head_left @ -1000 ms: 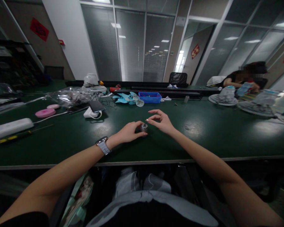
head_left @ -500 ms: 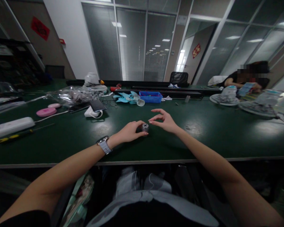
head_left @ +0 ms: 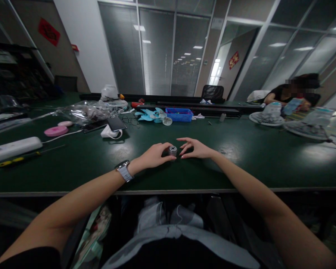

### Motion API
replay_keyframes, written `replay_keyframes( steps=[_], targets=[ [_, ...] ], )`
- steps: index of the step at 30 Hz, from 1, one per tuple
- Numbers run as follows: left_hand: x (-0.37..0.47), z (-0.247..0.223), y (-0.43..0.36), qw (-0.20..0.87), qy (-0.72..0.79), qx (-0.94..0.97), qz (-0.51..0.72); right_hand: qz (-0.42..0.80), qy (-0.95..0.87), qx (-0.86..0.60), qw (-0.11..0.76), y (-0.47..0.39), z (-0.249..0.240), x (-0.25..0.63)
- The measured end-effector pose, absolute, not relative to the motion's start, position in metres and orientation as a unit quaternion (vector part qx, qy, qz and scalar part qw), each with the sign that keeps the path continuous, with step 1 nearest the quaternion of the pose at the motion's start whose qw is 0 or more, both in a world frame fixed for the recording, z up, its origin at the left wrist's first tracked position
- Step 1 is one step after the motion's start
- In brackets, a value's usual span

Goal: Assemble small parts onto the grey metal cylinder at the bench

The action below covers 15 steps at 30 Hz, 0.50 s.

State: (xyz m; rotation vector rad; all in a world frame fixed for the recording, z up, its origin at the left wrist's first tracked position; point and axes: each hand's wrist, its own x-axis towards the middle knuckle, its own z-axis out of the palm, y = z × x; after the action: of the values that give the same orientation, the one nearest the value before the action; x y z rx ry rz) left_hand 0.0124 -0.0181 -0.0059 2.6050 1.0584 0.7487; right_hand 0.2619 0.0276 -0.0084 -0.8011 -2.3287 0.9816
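A small silver metal cylinder, which looks like a little motor (head_left: 173, 150), stands upright on the green table (head_left: 145, 177). My left hand (head_left: 156, 155), with a watch at its wrist, grips it from the left between thumb and fingers. Just to the right of the cylinder is my right hand (head_left: 194, 148), its thumb and fingers curved and apart with nothing visible between them. A narrow gap separates its fingertips from the cylinder.
Behind my hands lie a blue basket (head_left: 179, 115), light-blue fan blades (head_left: 152, 115) and a white charger (head_left: 109, 132). A power strip (head_left: 14, 149) and a yellow-handled screwdriver (head_left: 16, 160) lie left. At the far right sits another person (head_left: 285, 95) behind fan parts (head_left: 268, 116).
My right hand has opened from a pinch on a tiny bright thing above the cylinder and has come down beside it. My left hand stays on the cylinder.
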Motion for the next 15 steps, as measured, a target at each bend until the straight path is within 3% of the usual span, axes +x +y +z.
replay_keyframes(
  steps=[7,15],
  targets=[
    [0.011,-0.005,-0.019,0.108,0.365,0.890,0.251,0.320,-0.771,-0.311,0.455,0.010,0.002,0.239],
    [0.015,-0.004,-0.020,0.118,0.362,0.889,0.255,0.267,-0.807,-0.269,0.452,-0.008,0.008,0.216]
  ],
)
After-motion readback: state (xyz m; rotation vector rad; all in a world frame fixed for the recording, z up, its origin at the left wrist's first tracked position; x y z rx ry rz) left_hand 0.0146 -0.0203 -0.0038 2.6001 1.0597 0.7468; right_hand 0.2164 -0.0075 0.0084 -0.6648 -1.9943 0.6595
